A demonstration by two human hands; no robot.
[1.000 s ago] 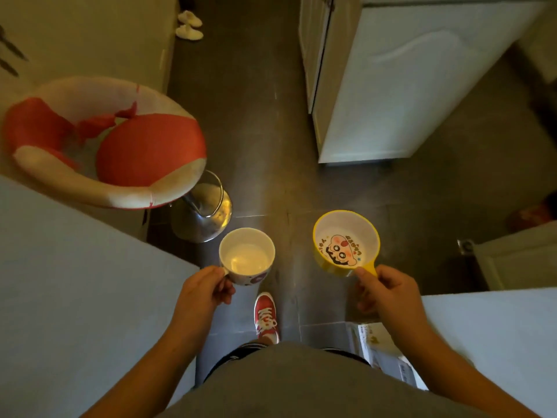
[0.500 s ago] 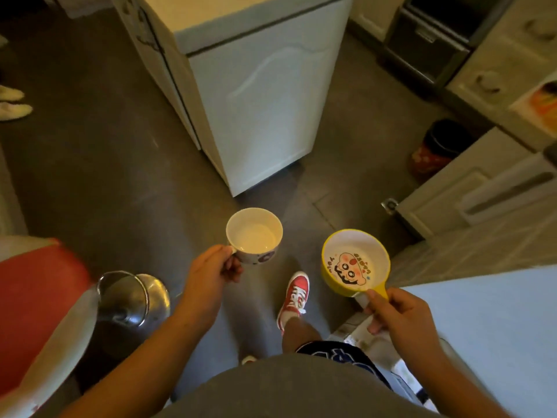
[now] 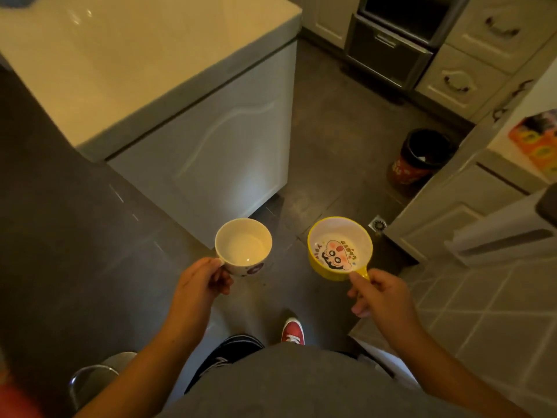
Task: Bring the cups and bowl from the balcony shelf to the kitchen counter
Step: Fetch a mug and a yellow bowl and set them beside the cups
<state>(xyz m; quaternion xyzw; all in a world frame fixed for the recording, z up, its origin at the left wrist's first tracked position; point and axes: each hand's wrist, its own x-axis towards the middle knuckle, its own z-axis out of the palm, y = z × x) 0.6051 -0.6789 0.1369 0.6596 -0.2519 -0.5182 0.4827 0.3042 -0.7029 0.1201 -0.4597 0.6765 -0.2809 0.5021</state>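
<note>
Closer now to the worktop [image 3: 144, 64], your left hand [image 3: 199, 285] pinches the fragile cup [image 3: 243, 247], right hand [image 3: 382, 297] the light bowl [image 3: 340, 248] by handles.

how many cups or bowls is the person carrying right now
2. A white cup held by its handle in the left hand, and a yellow cartoon bowl held by its handle in the right hand. None sit on the counter.

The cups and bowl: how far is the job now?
Done: both pieces are off the shelf. In hand: the left hand holds the white cup, the right hand the yellow bowl, over the floor. Left: setting them on the counter.
</note>
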